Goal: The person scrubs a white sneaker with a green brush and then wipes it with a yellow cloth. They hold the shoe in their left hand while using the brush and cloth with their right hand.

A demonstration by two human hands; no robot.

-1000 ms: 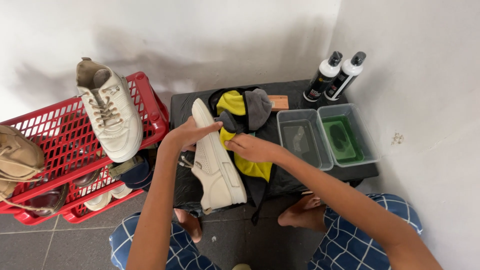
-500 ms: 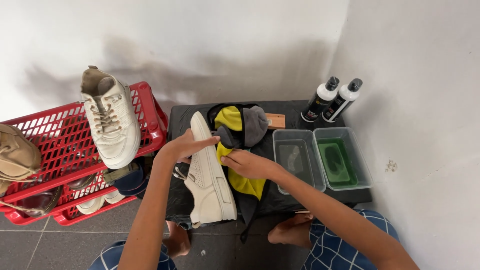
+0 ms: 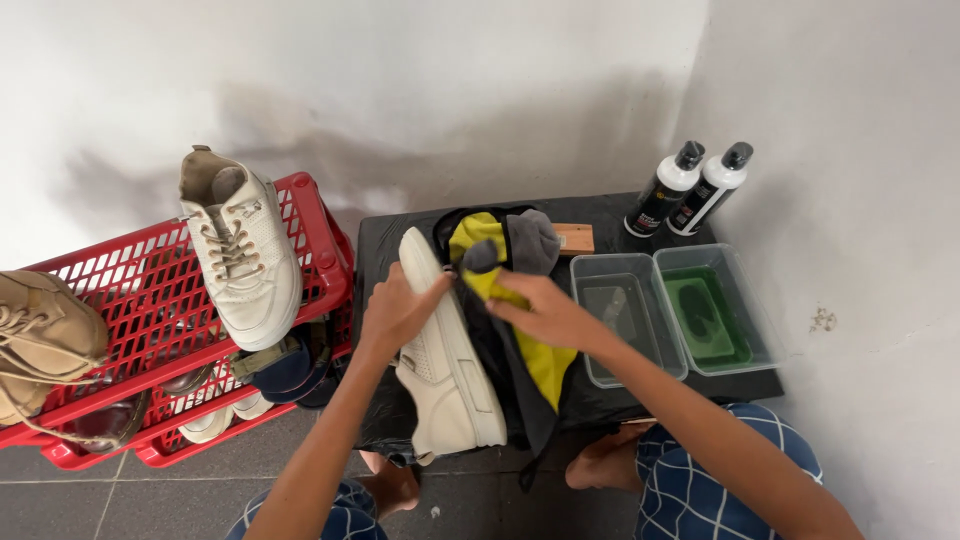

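A white sneaker (image 3: 450,360) lies on its side on a low black table (image 3: 620,215). My left hand (image 3: 395,310) grips its upper edge and holds it steady. My right hand (image 3: 540,310) holds a grey cloth (image 3: 482,258) pressed against the shoe's inner side near the heel. Under and beside the shoe lies a yellow and black cloth (image 3: 548,365), with a grey cloth (image 3: 535,240) bunched at its far end.
Two clear tubs stand to the right, one with clear liquid (image 3: 625,315), one with green liquid (image 3: 712,320). Two white bottles (image 3: 690,188) stand at the back corner by a wooden brush (image 3: 575,238). A red crate (image 3: 150,300) at the left holds another white sneaker (image 3: 240,245) and a tan shoe (image 3: 45,335).
My right hand has slid up along the shoe toward its far end with the grey cloth. My left hand stays on the shoe. The view has shifted slightly.
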